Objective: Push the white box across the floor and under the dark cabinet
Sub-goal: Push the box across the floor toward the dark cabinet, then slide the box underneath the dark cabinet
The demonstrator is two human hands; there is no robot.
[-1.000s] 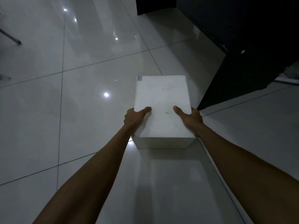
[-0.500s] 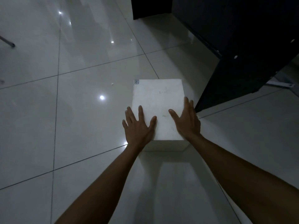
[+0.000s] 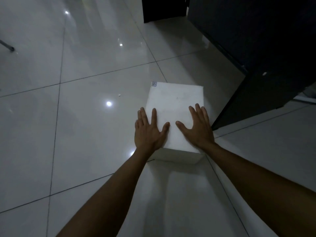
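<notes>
A white rectangular box (image 3: 176, 103) with a small label at its far left corner stands on the glossy tiled floor. My left hand (image 3: 147, 132) lies flat on the box's near left top, fingers spread, partly hanging over the left edge. My right hand (image 3: 198, 127) rests flat on the near right top, fingers apart. Neither hand grips the box. The dark cabinet (image 3: 256, 48) rises to the right of the box, its near corner a short way from the box's right side.
Pale shiny floor tiles (image 3: 85, 117) with dark grout lines spread to the left and ahead. A small white scrap (image 3: 119, 95) lies left of the box. A metal leg (image 3: 7, 46) shows at far left. Another dark panel (image 3: 164, 9) stands at the back.
My hands have gone from clasping the box's near sides to lying flat on its top with fingers spread. The box sits slightly further forward and closer to the cabinet.
</notes>
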